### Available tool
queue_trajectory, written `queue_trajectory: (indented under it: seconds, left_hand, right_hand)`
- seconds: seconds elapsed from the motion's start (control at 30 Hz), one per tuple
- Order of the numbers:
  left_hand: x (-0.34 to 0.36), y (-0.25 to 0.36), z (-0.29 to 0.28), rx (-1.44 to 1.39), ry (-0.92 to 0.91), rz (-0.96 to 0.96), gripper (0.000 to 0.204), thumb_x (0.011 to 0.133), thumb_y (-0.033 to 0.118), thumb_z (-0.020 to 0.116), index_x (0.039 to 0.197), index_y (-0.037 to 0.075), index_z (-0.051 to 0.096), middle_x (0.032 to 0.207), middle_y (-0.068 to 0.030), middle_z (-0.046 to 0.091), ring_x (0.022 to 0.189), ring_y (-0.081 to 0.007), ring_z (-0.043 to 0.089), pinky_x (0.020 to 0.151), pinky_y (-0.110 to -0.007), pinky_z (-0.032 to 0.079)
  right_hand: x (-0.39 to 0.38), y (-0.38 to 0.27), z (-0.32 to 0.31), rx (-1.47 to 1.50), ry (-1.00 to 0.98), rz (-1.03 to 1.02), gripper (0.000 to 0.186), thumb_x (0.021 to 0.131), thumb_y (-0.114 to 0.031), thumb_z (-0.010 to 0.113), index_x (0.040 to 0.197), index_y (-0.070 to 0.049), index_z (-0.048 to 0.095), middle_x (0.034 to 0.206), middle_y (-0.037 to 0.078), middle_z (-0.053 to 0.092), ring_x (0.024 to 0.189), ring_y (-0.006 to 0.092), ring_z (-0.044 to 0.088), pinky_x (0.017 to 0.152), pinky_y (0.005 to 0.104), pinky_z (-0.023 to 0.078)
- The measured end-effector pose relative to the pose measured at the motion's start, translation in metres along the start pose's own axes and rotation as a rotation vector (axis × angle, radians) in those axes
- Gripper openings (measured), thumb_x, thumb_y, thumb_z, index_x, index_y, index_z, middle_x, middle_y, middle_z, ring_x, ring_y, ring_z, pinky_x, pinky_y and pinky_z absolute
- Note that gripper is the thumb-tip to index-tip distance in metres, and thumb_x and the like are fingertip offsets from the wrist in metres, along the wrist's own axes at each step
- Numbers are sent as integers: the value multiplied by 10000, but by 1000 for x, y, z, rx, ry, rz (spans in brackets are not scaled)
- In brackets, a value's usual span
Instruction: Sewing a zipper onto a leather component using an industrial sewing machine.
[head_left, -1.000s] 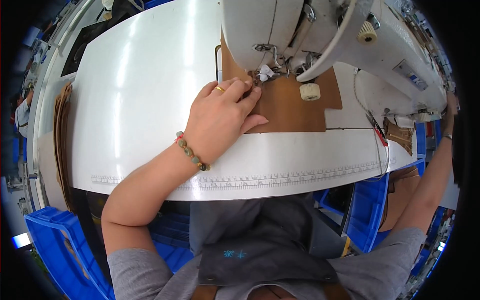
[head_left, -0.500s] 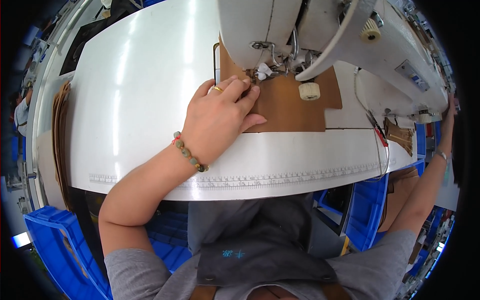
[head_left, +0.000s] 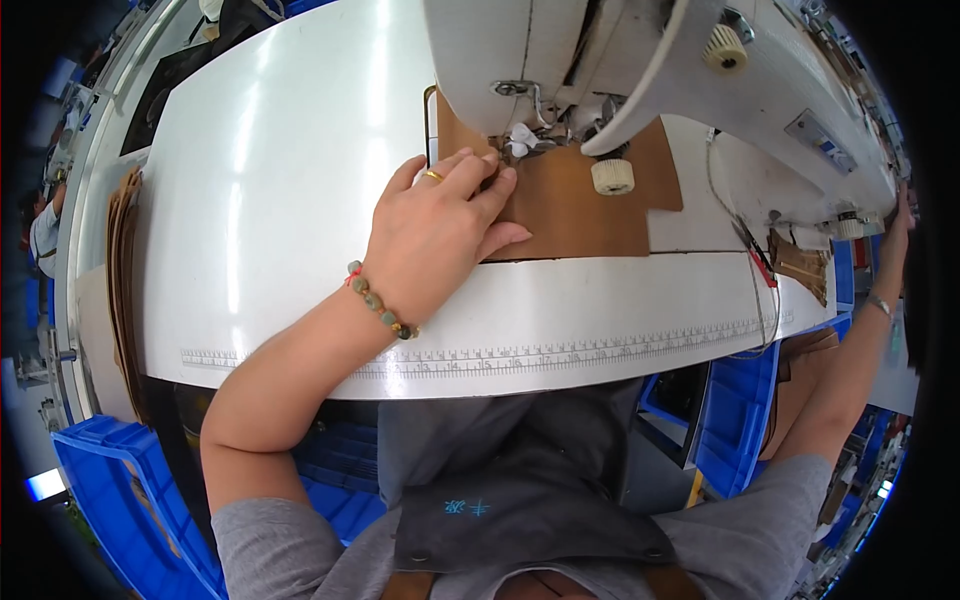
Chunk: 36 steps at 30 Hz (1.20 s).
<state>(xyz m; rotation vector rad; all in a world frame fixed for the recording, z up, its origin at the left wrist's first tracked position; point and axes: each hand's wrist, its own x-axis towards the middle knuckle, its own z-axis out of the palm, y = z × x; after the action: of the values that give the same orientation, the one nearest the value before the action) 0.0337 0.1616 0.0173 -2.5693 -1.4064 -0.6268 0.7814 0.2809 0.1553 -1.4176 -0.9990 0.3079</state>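
Note:
My left hand [head_left: 435,215] lies on a flat brown leather-like piece [head_left: 585,215], fingers extended and thumb apart. Its fingertips press the piece just left of the needle area of a white sewing machine [head_left: 770,110]. The piece runs under the machine head, which hides part of it. At the far right, my right arm reaches forward, and my right hand [head_left: 902,215] is at the machine's outer end. Its fingers are hidden there, so their grip does not show.
The white table [head_left: 270,200] has a printed ruler [head_left: 480,360] along its near edge. Red-handled snips [head_left: 760,265] lie beside brown scraps [head_left: 798,268] on the right. Brown sheets [head_left: 122,290] stand at the left edge. Blue crates [head_left: 130,500] flank me below the table.
A metal lever seen beside the machine head earlier no longer shows there. The whole view has shifted slightly; both hands keep about the same places.

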Motion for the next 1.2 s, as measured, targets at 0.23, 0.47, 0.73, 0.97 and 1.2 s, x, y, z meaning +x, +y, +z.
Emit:
queue_trajectory:
  seconds: [0.23, 0.47, 0.73, 0.97, 1.2]
  left_hand:
    - [1, 0, -1, 3, 20, -8, 507, 902, 467, 730, 1273, 121, 749, 1276, -24, 710, 1129, -220, 684, 991, -393, 515]
    - [0, -1, -1, -19, -9, -27, 505, 903, 463, 733, 1271, 119, 748, 1284, -23, 708, 1129, -223, 690, 1005, -411, 520]
    - [-4, -1, 1, 3, 68, 24, 435, 902, 401, 763, 1229, 113, 759, 1265, -29, 720, 1189, -223, 682, 999, -404, 531]
    - [-22, 25, -21, -273, 191, 446, 249, 807, 244, 840, 990, 89, 775, 1087, -33, 755, 905, -191, 720, 716, -323, 584]
    - [-28, 39, -19, -326, 59, 345, 422, 816, 426, 810, 1011, 57, 750, 1004, -51, 718, 886, -224, 692, 756, -369, 561]
  right_hand:
    - [-55, 69, 25, 412, 152, 42, 505, 1095, -404, 581, 1441, -36, 593, 1434, 129, 623, 1328, 269, 590, 1128, 418, 474]
    - [-137, 13, 44, -356, 366, -337, 376, 1124, -266, 525, 1346, 7, 657, 1349, 129, 672, 1230, 272, 652, 1085, 415, 497]
    - [-326, -53, 218, -750, -833, -1104, 300, 844, -27, 718, 1144, -25, 717, 1182, 128, 732, 1076, 349, 691, 924, 418, 569]
    - [-338, -106, 272, -690, -910, -1240, 150, 844, -63, 702, 993, -58, 682, 1013, 82, 692, 939, 300, 678, 795, 402, 562]
    - [-398, -167, 264, -385, -1197, -1110, 181, 830, -184, 745, 818, -93, 588, 803, 63, 582, 706, 267, 614, 593, 406, 484]
